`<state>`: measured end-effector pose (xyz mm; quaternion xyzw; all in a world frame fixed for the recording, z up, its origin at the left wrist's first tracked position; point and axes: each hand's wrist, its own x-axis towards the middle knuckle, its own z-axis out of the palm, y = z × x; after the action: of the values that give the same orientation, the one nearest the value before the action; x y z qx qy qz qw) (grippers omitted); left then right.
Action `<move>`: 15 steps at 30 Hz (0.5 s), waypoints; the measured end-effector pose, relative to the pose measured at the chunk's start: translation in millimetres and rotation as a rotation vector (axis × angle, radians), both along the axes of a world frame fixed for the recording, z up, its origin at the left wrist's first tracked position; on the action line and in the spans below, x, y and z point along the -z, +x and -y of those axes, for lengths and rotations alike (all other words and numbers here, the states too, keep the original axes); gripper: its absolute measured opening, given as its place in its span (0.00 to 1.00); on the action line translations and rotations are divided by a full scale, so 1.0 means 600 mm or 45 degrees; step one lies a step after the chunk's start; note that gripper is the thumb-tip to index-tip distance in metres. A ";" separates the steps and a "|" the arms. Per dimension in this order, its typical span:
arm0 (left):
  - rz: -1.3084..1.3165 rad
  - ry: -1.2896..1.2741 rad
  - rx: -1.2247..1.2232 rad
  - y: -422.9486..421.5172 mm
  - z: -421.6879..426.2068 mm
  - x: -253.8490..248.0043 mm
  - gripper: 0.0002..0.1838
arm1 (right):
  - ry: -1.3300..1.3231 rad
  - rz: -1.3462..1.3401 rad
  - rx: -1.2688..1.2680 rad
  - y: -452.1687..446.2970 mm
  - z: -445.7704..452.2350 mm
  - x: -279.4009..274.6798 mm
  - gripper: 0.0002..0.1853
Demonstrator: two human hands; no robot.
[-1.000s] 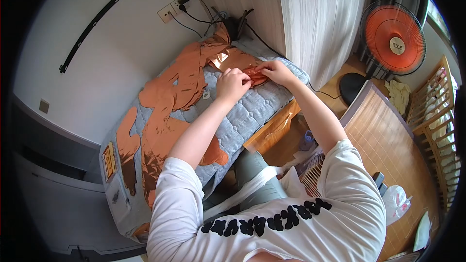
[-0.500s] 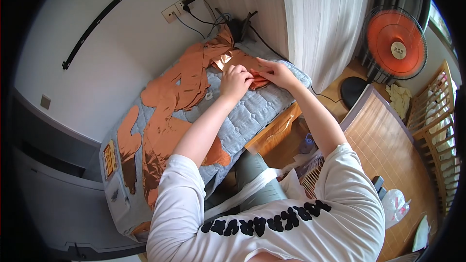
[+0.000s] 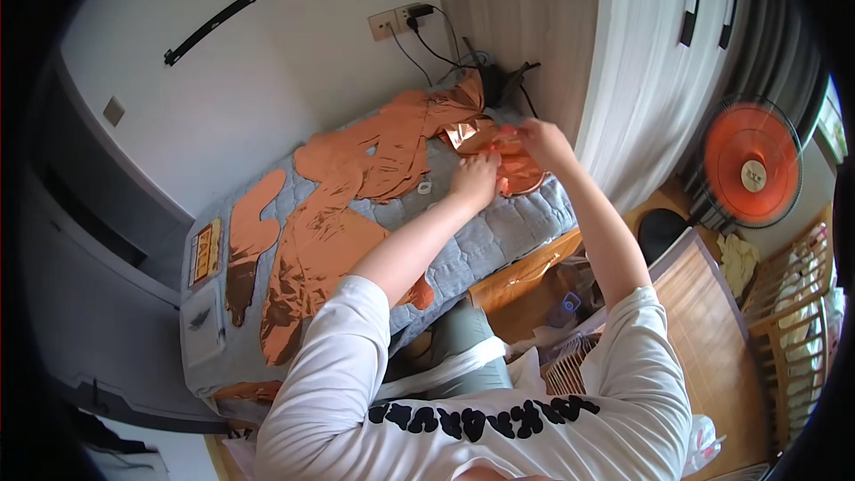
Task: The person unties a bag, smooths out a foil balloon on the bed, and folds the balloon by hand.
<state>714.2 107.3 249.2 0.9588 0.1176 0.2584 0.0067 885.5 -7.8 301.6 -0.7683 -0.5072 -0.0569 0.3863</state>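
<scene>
Remotely, I log: orange foil (image 3: 527, 169), on the bed (image 3: 456, 224), seemingly unfinished, left hand (image 3: 478, 180) pinching it, right hand (image 3: 545, 147) blurred, its grip indeterminable; copper foil sheets (image 3: 343, 160), flat, untouched.

Both arms (image 3: 613, 236) reach across the near edge of the bed (image 3: 459, 233).
The left hand (image 3: 476, 180), back up and fingers curled, is near the right corner; the right hand (image 3: 546, 144), blurred, is just to its right, fingers bent leftward.
</scene>
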 end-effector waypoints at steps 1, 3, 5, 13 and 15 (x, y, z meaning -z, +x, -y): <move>0.009 0.002 -0.013 0.001 -0.004 0.003 0.25 | 0.067 0.037 0.035 0.012 -0.016 -0.018 0.12; 0.056 -0.009 0.000 0.007 -0.010 0.010 0.22 | 0.175 0.066 0.026 0.035 -0.040 -0.060 0.11; 0.051 0.036 -0.032 0.010 -0.018 0.010 0.21 | 0.343 0.142 0.158 0.067 -0.079 -0.092 0.12; -0.071 -0.311 -0.040 0.011 -0.022 0.002 0.16 | 0.483 0.394 0.369 0.074 -0.093 -0.332 0.15; -0.113 -0.568 -0.079 0.012 -0.025 -0.011 0.20 | 0.427 0.502 0.275 0.049 -0.065 -0.398 0.15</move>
<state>721.3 122.2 255.8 0.9400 0.2014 0.1835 0.2055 915.2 31.1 540.6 -0.7173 -0.4713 -0.3293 0.3936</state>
